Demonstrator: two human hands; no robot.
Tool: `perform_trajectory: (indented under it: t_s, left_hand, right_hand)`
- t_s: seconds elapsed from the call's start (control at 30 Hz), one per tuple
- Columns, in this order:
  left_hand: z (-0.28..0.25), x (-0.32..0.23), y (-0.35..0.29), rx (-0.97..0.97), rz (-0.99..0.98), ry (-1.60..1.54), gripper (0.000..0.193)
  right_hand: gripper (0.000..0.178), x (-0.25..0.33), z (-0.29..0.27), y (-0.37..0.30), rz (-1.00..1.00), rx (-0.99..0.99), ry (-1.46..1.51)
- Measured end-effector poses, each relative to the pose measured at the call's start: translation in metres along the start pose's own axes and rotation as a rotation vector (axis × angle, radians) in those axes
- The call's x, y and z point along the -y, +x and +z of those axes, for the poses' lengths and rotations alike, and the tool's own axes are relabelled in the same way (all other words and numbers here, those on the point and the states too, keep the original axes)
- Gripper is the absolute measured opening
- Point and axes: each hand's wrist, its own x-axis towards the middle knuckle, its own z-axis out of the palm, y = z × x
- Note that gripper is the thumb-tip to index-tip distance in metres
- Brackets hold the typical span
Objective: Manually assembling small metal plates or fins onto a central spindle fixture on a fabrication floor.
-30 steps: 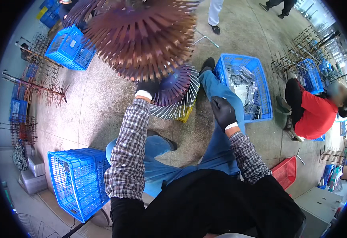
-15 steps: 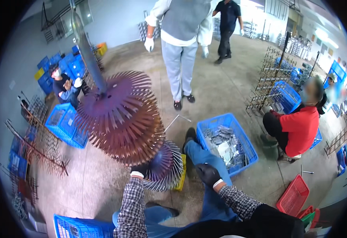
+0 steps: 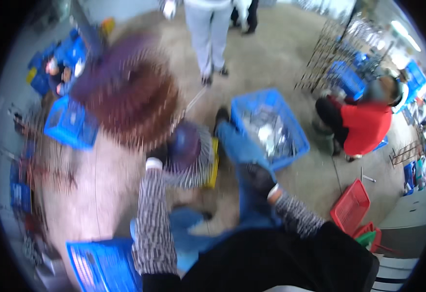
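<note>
A tall rack on a grey pole carries stacked rings of thin metal prongs, purple above and brown below, smeared by motion. Below them sits a smaller purple ring with silvery prongs. My left hand, in a black glove, reaches to the rack's lower side between the brown and the smaller rings; its fingers are hidden and blurred. My right hand, also black-gloved, rests by my knee with its fingers curled in. Anything inside it is too dark to make out. Beside that knee stands a blue crate of flat silvery metal pieces.
A yellow object stands behind the smaller ring. Blue crates lie to the left, a red basket to the right. A person in red sits at right; another person's legs stand ahead.
The whole view has tipped downward, so the surroundings sit higher in the picture. The large prong rings have become strongly blurred. My left hand stays at the rack, my right by my knee.
</note>
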Motion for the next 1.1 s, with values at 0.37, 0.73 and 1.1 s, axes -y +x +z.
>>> perform_trajectory:
  t_s: [0.37, 0.73, 1.1]
  left_hand:
    - [0.016, 0.002, -0.025, -0.968, 0.200, 0.516, 0.051]
    - [0.020, 0.000, -0.048, -0.862, 0.134, 0.848, 0.055]
    - [0.012, 0.010, -0.053, -0.916, 0.081, 1.168, 0.040]
  right_hand:
    - [0.039, -0.045, -0.004, 0.177, 0.032, -0.193, 0.107]
    - [0.044, -0.137, 0.077, 0.360, 0.047, 0.118, -0.090]
    - [0.043, -0.128, 0.099, 0.409, 0.133, 0.342, -0.081]
